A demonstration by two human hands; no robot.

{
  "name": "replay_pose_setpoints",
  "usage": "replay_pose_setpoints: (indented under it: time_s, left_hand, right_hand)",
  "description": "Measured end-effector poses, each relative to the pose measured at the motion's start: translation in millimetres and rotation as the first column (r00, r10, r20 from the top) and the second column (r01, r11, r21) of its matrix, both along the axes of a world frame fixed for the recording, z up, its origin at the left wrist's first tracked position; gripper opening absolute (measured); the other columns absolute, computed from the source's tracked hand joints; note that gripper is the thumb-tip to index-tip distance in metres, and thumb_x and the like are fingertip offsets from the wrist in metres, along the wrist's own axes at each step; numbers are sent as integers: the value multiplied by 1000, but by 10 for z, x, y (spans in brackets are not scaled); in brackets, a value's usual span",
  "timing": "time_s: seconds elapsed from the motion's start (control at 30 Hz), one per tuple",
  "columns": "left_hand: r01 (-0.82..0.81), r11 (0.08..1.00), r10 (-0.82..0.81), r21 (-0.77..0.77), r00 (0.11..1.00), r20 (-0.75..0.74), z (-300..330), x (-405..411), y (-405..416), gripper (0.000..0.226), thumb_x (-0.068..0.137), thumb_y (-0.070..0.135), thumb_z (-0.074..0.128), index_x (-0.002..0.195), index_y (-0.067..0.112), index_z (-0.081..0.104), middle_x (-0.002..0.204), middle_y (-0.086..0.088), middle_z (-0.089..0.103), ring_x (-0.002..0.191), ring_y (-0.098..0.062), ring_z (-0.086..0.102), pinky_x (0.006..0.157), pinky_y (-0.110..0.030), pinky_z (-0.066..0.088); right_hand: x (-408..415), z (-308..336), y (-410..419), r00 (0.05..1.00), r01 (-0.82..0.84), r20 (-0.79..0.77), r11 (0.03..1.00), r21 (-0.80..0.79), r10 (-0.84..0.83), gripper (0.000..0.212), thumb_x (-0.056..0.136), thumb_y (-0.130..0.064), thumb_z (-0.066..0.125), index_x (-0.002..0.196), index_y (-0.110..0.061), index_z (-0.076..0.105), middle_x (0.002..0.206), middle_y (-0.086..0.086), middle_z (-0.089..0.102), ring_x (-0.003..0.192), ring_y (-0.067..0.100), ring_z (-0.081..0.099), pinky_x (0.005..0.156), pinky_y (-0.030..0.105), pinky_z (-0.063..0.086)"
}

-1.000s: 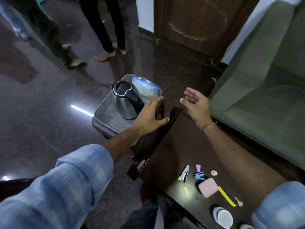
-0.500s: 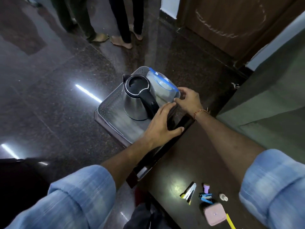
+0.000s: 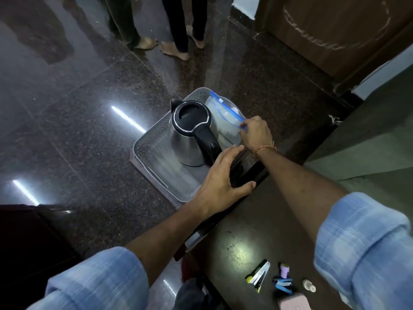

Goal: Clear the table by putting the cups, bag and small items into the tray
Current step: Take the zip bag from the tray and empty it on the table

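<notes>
**Right hand now on the bag in the tray**

Since the earlier frame the right hand (image 3: 254,133) has gone from the tray's near corner onto the bag, and the view has tilted so the cup and yellow strip seen earlier are out of frame. Left hand (image 3: 221,177) is little changed.

Tray (image 3: 152,151): grey, perforated walls, sits at the far end of the dark surface (image 3: 263,222), partly overhanging the floor. Kettle (image 3: 192,133), steel body with black lid and handle, stands upright in the tray. Bag (image 3: 225,115), clear plastic with a blue zip strip, lies in the tray's far right part, just beside the kettle.

Right hand: fingers curled, pinching the blue zip edge of the bag at its near end. Orange thread bracelet (image 3: 266,149) on that wrist. Left hand: fingers straight and spread, palm down over the tray's near rim, thumb on the surface edge; holding nothing.

Small items at the near right of the surface, well apart from the tray: stapler-like tool (image 3: 259,275), small purple piece (image 3: 284,270), blue clip-like item (image 3: 283,284), pale round piece (image 3: 309,285), pink case (image 3: 292,304) cut by the frame edge.

No readable brand, label or writing on anything; a mark on the pink case is too small to read.

Both sleeves pale blue, rolled up.
</notes>
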State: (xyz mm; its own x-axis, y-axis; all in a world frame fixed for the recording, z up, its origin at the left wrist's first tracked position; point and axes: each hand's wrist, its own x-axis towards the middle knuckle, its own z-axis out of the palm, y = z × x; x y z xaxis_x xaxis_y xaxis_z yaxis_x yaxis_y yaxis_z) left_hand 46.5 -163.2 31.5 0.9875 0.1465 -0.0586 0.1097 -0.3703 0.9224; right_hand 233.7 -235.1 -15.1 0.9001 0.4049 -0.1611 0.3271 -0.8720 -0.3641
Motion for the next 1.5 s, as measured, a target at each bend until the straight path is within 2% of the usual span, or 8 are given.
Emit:
replay_pose_setpoints:
  time_s: [0.4,0.67,0.77,0.97,1.1,1.2,1.33,1.5]
  left_hand:
    - [-207,975,201,-78,977,-72,246,243,-128,76,78,34,78,143,25,40,139,5,49,118,-13,55,103,-38,48]
    - [-397,905,401,-155,916,-4,795,432,-261,62,80,66,59,128,30,48,102,8,68,79,-1,70,70,-20,55]
    - [-375,907,378,-190,925,-22,992,441,-343,46,82,48,65,122,29,51,79,10,68,68,-10,72,69,-44,61]
    - [-160,986,160,-49,987,-1,1253,283,-552,33,80,18,61,113,17,64,65,10,68,66,-11,71,71,-45,60]
    - [27,988,-37,151,997,66,1361,77,-713,26,80,20,61,104,28,67,66,20,66,61,1,64,58,-11,48]
    - [147,967,-164,206,984,65,1426,-81,-845,27,81,19,61,103,34,67,66,20,65,62,1,62,56,-10,46]
    - [315,905,-341,285,939,45,1487,-243,-1080,30,86,16,62,114,22,69,59,18,59,57,6,58,58,-10,44]
    - [484,831,-519,274,852,67,1598,-482,-1476,28,90,5,59,114,14,70,58,29,63,60,10,65,59,-4,48]
  right_hand:
    - [-403,585,-438,985,43,132,907,419,-108,13,83,-7,67,92,-2,75,95,12,64,82,17,63,76,8,42]
    - [-1078,1240,-908,934,24,287,838,546,-213,12,81,-3,70,91,-5,76,92,6,63,80,-3,51,75,-4,36]
    - [-1351,1438,-1078,918,14,320,828,561,-233,12,80,-3,72,91,-5,76,92,5,62,79,-6,49,75,-1,39]
    - [-2018,1829,-1338,910,181,211,801,570,-356,29,73,-25,81,97,-9,77,94,0,59,73,1,54,70,4,40]
    - [-2443,2043,-1539,893,339,86,785,519,-442,32,77,-38,71,102,-18,76,86,-11,53,70,3,53,67,2,38]
    - [-2675,2168,-1740,905,355,106,869,345,-412,35,86,-46,51,101,-25,75,81,-7,47,74,6,50,71,18,44]
    - [-2797,2350,-2040,919,162,364,987,-6,-149,38,89,-40,41,91,-20,73,90,1,54,85,22,50,74,40,47]
    - [-2774,2381,-2432,942,-232,205,958,-170,265,34,89,-14,43,114,-11,66,118,7,63,112,24,56,98,35,42]
